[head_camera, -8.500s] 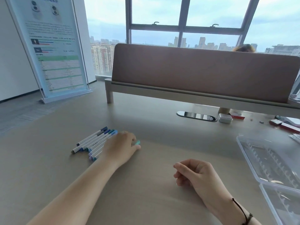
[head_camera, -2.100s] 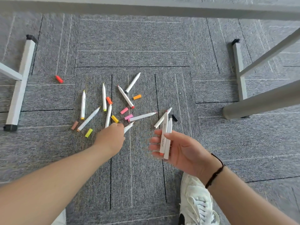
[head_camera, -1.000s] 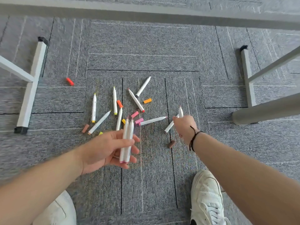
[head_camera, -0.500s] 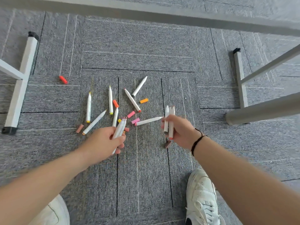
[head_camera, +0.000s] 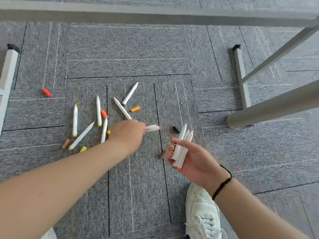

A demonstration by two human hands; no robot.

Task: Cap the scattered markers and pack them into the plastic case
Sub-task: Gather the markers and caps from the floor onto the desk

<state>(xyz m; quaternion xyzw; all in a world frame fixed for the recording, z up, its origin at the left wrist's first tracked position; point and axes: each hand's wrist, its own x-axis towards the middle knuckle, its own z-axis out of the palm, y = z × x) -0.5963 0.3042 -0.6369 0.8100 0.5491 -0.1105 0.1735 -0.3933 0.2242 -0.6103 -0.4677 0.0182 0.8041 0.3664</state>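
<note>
On carpet (head_camera: 138, 54), right hand (head_camera: 193, 161) holds markers (head_camera: 182, 147).

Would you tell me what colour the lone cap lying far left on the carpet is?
The cap is red, seen in the head view.

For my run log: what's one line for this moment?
stage: gathering uncapped markers off carpet | left hand: on marker, grip blurred | right hand: holds marker bundle | caps: loose

grey carpet (head_camera: 138, 49), table legs (head_camera: 241, 80), white sneaker (head_camera: 202, 213)
</note>
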